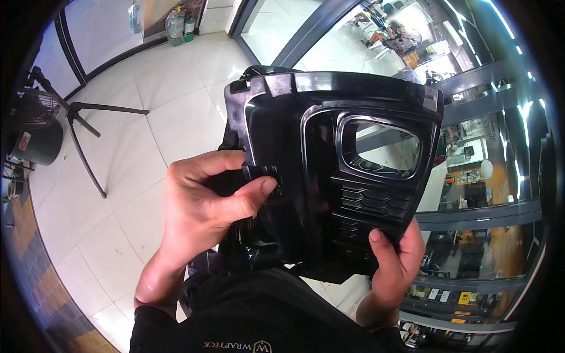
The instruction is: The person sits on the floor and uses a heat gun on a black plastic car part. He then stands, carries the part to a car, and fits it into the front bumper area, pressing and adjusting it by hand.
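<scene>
A glossy black plastic car bumper trim panel [282,135] is held up in front of my body. Its right half has a rounded rectangular opening and, below that, a honeycomb-patterned grille area. My left hand [203,203] grips the panel's left edge, the thumb pressed over a small dark tab [259,172] there and the forefinger reaching behind. On the lower right edge, my right hand [395,259] pinches the panel with its thumb in front; its other fingers are mostly hidden behind it.
Pale floor tiles [126,176] spread to the left. A black tripod stand [88,112] and a fan [35,109] are at far left. Fire extinguishers [176,26] stand by the back wall. Glass panes in dark frames [500,220] run along the right, showing shelves and a person [379,35].
</scene>
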`<action>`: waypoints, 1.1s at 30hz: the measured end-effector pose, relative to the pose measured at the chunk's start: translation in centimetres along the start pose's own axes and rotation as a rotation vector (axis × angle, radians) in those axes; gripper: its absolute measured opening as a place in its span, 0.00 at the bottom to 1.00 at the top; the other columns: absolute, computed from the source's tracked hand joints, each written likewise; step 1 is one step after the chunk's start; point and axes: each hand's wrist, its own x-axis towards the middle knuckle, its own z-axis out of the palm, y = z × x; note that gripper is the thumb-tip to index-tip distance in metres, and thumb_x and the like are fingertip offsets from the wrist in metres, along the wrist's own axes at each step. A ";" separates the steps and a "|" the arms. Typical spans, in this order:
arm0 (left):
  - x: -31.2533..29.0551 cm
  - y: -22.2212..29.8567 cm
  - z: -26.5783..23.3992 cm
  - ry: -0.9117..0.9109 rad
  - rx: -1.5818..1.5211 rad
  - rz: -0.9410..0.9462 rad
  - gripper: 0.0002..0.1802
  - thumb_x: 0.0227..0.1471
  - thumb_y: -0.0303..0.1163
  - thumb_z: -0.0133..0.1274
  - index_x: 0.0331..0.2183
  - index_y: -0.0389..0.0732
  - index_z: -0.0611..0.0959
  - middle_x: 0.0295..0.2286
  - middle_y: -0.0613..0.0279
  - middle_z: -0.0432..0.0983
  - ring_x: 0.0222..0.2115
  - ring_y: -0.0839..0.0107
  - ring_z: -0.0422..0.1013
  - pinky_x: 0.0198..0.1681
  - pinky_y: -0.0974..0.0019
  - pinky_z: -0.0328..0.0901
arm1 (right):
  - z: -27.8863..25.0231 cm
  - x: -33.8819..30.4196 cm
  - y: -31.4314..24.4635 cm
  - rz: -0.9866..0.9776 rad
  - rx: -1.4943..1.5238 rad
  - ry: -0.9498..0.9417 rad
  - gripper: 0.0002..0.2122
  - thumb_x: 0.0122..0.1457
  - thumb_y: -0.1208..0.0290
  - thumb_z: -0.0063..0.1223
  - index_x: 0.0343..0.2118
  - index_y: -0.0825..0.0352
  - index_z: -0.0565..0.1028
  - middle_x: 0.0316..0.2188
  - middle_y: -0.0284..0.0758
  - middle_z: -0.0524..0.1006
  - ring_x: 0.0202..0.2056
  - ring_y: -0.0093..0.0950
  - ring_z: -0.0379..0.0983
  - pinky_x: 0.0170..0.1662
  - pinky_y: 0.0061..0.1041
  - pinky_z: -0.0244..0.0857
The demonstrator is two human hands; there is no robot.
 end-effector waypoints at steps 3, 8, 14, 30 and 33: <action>1.2 -0.4 0.0 -0.020 0.003 0.020 0.12 0.47 0.25 0.72 0.26 0.32 0.83 0.21 0.72 0.75 0.24 0.87 0.66 0.27 0.76 0.61 | 0.6 0.3 0.2 -0.037 -0.030 0.005 0.11 0.67 0.75 0.54 0.48 0.75 0.74 0.39 0.39 0.82 0.39 0.24 0.77 0.45 0.23 0.69; 1.5 -0.6 -0.1 -0.003 0.013 0.018 0.12 0.47 0.25 0.71 0.24 0.32 0.81 0.20 0.72 0.73 0.23 0.87 0.64 0.25 0.76 0.60 | 1.2 0.2 0.3 -0.089 -0.111 0.016 0.10 0.67 0.74 0.55 0.47 0.75 0.74 0.38 0.40 0.82 0.38 0.24 0.77 0.44 0.24 0.69; 1.7 -1.0 -0.7 -0.040 0.045 0.061 0.09 0.48 0.24 0.69 0.26 0.31 0.84 0.21 0.70 0.76 0.23 0.86 0.67 0.25 0.76 0.61 | 1.5 0.4 0.4 -0.048 -0.053 -0.009 0.11 0.68 0.75 0.54 0.49 0.75 0.74 0.39 0.39 0.82 0.39 0.23 0.77 0.46 0.23 0.69; 4.5 -2.2 -2.4 -0.111 0.062 0.098 0.10 0.45 0.25 0.70 0.28 0.32 0.85 0.22 0.69 0.77 0.25 0.85 0.68 0.28 0.74 0.63 | 3.0 2.5 -0.4 0.014 -0.036 0.013 0.13 0.68 0.74 0.55 0.51 0.75 0.74 0.41 0.39 0.82 0.41 0.24 0.77 0.48 0.24 0.69; 5.1 -1.9 -2.5 -0.133 -0.006 0.066 0.08 0.47 0.24 0.68 0.31 0.32 0.87 0.23 0.68 0.79 0.26 0.85 0.70 0.29 0.75 0.65 | 3.2 3.0 -0.5 0.027 -0.059 0.008 0.13 0.68 0.74 0.55 0.51 0.75 0.75 0.40 0.38 0.82 0.41 0.23 0.76 0.47 0.23 0.68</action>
